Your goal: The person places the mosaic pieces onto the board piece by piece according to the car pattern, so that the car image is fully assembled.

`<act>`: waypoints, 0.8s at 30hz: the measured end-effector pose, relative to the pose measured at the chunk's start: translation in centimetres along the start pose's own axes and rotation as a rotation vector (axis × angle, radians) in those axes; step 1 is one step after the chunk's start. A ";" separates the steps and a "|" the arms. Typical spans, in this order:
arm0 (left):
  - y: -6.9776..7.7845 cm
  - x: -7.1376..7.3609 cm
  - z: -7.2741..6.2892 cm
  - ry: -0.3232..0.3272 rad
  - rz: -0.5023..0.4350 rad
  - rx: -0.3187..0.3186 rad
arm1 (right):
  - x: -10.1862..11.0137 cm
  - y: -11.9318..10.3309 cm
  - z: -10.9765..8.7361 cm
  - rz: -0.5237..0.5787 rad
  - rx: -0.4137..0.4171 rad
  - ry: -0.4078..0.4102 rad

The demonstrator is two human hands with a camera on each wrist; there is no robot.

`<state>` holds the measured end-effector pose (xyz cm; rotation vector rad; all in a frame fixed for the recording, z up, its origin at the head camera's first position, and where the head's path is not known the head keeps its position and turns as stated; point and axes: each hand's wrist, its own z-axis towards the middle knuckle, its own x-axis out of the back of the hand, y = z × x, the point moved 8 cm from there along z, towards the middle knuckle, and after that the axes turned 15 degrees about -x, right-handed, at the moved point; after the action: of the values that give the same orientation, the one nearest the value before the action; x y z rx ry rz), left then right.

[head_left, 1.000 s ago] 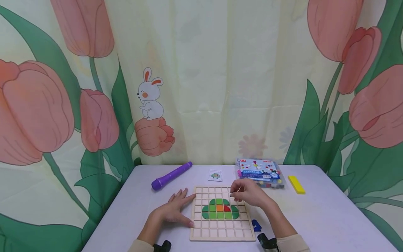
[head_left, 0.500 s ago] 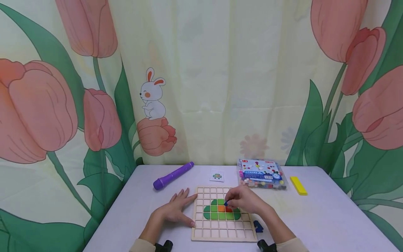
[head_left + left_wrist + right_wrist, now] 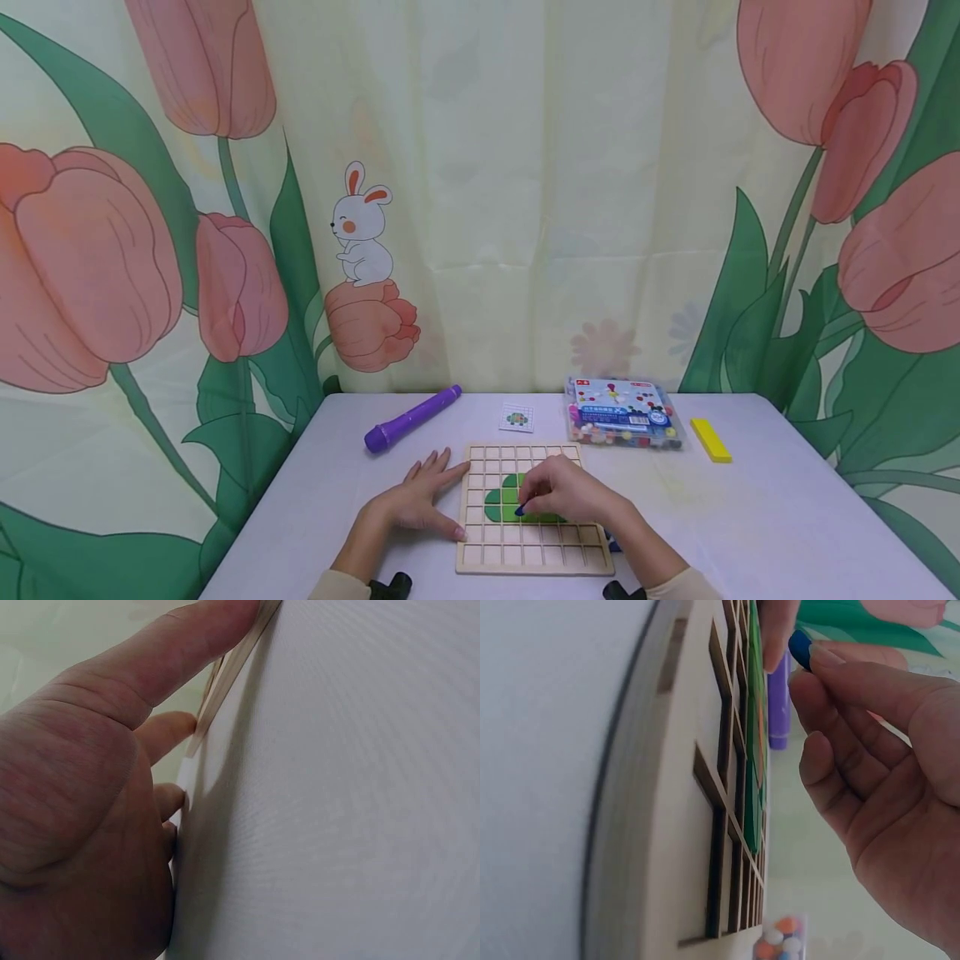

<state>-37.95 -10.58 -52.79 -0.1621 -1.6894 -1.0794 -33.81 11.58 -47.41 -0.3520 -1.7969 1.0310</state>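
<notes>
A wooden grid board (image 3: 534, 557) lies on the table, with green tiles (image 3: 493, 510) in its middle squares. My left hand (image 3: 416, 497) has its fingers spread, and its thumb and a finger touch the board's left edge; in the left wrist view they meet the wooden rim (image 3: 229, 682). Between thumb and fingertips my right hand (image 3: 573, 490) pinches a small blue piece (image 3: 800, 649) over the green tiles. That hand covers part of the tile pattern in the head view. More blue pieces (image 3: 614, 546) lie by the board's right edge, partly hidden by the right forearm.
Behind the board lie a purple microphone-shaped stick (image 3: 412, 419), a small pattern card (image 3: 517, 418) and a clear box of coloured balls (image 3: 626, 414). A yellow bar (image 3: 711, 441) is at the right. A tulip-print curtain (image 3: 487, 208) hangs behind the table.
My right hand has moved left and nearer over the board with the blue piece, from the upper right squares to the tile pattern. The left hand stays at the board's edge.
</notes>
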 end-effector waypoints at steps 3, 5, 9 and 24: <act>0.1 0.1 0.0 0.000 0.003 0.003 | -0.3 -0.1 0.0 -0.013 -0.008 -0.006; 0.2 0.1 -0.1 -0.001 0.003 0.006 | -0.6 -0.3 0.1 -0.015 -0.003 -0.014; 0.2 0.1 -0.1 -0.002 0.001 0.013 | -1.2 -0.4 0.2 -0.007 -0.009 -0.043; 0.0 0.0 -0.1 0.004 -0.006 0.013 | -2.7 -0.2 0.4 -0.049 -0.066 -0.110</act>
<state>-37.90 -10.64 -52.80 -0.1465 -1.6938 -1.0722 -32.85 9.59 -48.95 -0.2954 -1.9323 0.9748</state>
